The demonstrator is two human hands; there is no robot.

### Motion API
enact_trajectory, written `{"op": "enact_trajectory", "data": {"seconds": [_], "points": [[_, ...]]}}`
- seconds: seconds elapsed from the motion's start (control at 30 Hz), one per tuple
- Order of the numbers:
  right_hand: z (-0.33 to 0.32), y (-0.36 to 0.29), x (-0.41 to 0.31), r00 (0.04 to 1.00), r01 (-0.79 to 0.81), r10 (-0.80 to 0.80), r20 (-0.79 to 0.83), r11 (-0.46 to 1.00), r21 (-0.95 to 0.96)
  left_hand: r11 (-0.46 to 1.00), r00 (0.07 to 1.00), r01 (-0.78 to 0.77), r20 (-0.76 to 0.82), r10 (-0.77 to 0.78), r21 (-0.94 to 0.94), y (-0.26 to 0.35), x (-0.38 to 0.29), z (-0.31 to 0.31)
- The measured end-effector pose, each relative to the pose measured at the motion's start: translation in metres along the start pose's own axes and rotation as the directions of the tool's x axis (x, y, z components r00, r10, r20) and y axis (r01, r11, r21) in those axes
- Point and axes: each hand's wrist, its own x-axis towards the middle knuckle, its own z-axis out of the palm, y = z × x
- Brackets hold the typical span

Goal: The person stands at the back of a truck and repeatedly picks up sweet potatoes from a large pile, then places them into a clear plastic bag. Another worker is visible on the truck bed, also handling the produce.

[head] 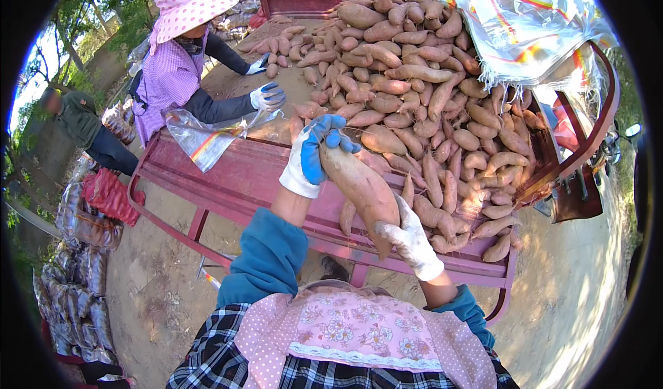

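A large sweet potato (pixel 360 189) lies slantwise between my two gloved hands, above the near edge of a red metal cart bed (pixel 248 169). My left hand (pixel 313 156), in a white glove with a blue coated palm, grips its upper end. My right hand (pixel 412 239), in a whitish glove, clasps the lower end from the right. Beyond them a big heap of sweet potatoes (pixel 383 101) covers much of the bed and reaches its right near corner. Small roots hang from some of them.
A co-worker in a polka-dot sun hat (pixel 171 73) reaches over the bed at left, near a clear plastic sack (pixel 204 135). White woven sacks (pixel 518 32) drape the heap's right side. Filled sacks (pixel 77 306) and a red mesh bag (pixel 111 195) lie on the ground; another person (pixel 85 122) stands behind.
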Motion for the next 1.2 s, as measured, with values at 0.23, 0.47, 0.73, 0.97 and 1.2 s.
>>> {"op": "enact_trajectory", "data": {"seconds": [0.23, 0.47, 0.73, 0.97, 1.2], "points": [[0.001, 0.007, 0.005, 0.953, 0.193, -0.279, -0.117, 0.858, -0.477, 0.802, 0.885, -0.061, -0.339, 0.318, 0.595, 0.008, 0.006, -0.017], [-0.006, 0.039, 0.003, 0.898, 0.172, -0.212, -0.386, 0.976, -0.136, -0.506, 0.855, 0.189, 0.112, 0.506, 0.841, 0.003, -0.004, -0.074], [-0.029, 0.018, 0.001, 0.662, 0.175, -0.713, -0.231, 0.447, -0.877, -0.223, 0.931, 0.309, -0.342, -0.128, 0.925, -0.026, -0.063, -0.057], [-0.020, 0.012, -0.002, 0.628, 0.222, -0.776, 0.051, 0.116, -0.968, 0.615, 0.908, 0.388, -0.169, -0.384, 0.687, -0.070, -0.074, 0.016], [-0.016, 0.023, -0.021, 0.662, 0.237, -0.740, 0.121, 0.054, -0.970, 0.997, 0.879, 0.074, -0.471, -0.070, -0.010, -0.018, -0.039, -0.072]]}}
